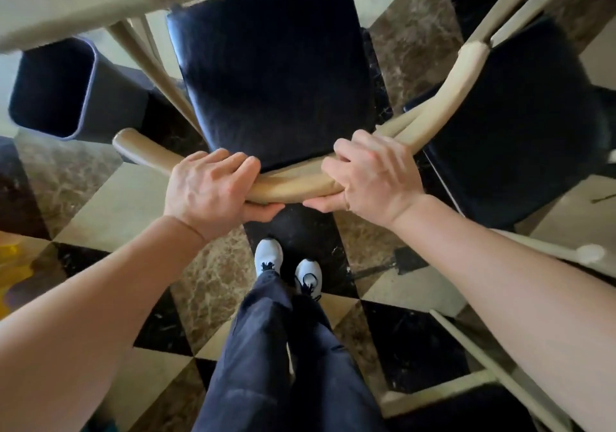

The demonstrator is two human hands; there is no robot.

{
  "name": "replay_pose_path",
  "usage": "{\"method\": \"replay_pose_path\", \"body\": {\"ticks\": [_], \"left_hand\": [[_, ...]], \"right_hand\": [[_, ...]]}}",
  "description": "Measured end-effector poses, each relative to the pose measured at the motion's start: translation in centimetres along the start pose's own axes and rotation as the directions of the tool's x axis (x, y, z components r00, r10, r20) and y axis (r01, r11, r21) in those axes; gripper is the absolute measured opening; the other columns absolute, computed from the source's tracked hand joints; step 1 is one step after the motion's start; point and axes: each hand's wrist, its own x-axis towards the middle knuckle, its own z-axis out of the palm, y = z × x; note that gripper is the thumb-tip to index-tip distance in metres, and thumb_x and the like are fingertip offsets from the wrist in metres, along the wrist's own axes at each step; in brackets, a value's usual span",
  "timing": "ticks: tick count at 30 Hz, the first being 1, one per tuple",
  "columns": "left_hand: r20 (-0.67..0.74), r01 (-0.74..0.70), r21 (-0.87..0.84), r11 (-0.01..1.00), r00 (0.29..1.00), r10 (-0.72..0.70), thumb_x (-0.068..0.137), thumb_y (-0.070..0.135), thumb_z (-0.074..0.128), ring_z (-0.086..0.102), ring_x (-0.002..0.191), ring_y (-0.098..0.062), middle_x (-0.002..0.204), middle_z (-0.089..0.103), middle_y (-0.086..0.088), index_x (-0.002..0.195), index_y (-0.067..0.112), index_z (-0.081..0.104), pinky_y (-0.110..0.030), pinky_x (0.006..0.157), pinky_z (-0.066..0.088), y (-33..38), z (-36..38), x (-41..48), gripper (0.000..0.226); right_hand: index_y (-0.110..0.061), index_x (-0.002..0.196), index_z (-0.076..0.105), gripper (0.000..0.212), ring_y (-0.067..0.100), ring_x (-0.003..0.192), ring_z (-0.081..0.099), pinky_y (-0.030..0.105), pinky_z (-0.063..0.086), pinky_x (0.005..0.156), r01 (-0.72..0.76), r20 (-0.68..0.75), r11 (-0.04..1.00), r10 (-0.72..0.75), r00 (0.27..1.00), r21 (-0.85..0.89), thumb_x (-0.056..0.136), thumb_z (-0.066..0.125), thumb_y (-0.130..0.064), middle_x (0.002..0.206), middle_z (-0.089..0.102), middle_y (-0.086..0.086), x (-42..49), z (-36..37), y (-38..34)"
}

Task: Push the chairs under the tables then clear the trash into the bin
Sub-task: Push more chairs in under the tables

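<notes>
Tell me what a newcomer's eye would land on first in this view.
Both hands, left hand and right hand, grip the curved wooden backrest of a chair with a dark seat cushion, at centre frame. A dark bin stands open at the left, and a second chair crowds in from the right.

The table (83, 1) and second chair (520, 115) are cut off.
</notes>
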Motion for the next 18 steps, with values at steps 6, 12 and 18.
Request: {"method": "replay_pose_path", "body": {"ticks": [6, 12, 18], "left_hand": [[-0.094, -0.029, 0.014, 0.999, 0.995, 0.030, 0.084, 0.069, 0.058, 0.048, 0.052, -0.024, 0.060, 0.048, 0.000, 0.069, 0.014, 0.049, -0.033, 0.047, 0.038, 0.0, 0.5, -0.1, 0.058], [-0.110, -0.058, 0.032, 0.998, 0.992, 0.061, 0.085, 0.068, 0.059, 0.050, 0.052, -0.024, 0.060, 0.051, -0.001, 0.071, 0.012, 0.051, -0.034, 0.046, 0.040, -1.0, 0.5, -0.1, 0.058], [-0.111, -0.088, 0.064, 0.994, 0.989, 0.094, 0.086, 0.071, 0.058, 0.049, 0.052, -0.024, 0.060, 0.049, -0.002, 0.071, 0.010, 0.053, -0.034, 0.046, 0.039, -4.6, -0.1, 0.7, 0.063]], "right_hand": [[-0.014, 0.069, 0.061, 0.070, 0.025, 0.067, 0.047, 0.035, 0.038, 0.054, -0.033, -0.030, 0.999, 0.033, 0.999, -0.015, 0.086, 0.045, -0.080, 0.070, 0.050, 0.003, -0.5, 0.3, -0.1], [-0.016, 0.065, 0.057, 0.067, 0.024, 0.063, 0.047, 0.033, 0.036, 0.051, 0.016, -0.067, 1.000, -0.017, 0.998, -0.017, 0.086, 0.047, -0.079, 0.067, 0.050, 0.001, 0.3, 0.3, -0.3], [-0.017, 0.062, 0.054, 0.065, 0.021, 0.060, 0.046, 0.030, 0.032, 0.048, 0.000, -0.113, 1.000, -0.002, 0.994, -0.014, 0.087, 0.049, -0.078, 0.064, 0.048, -0.001, 3.0, 1.2, -1.4]]}}
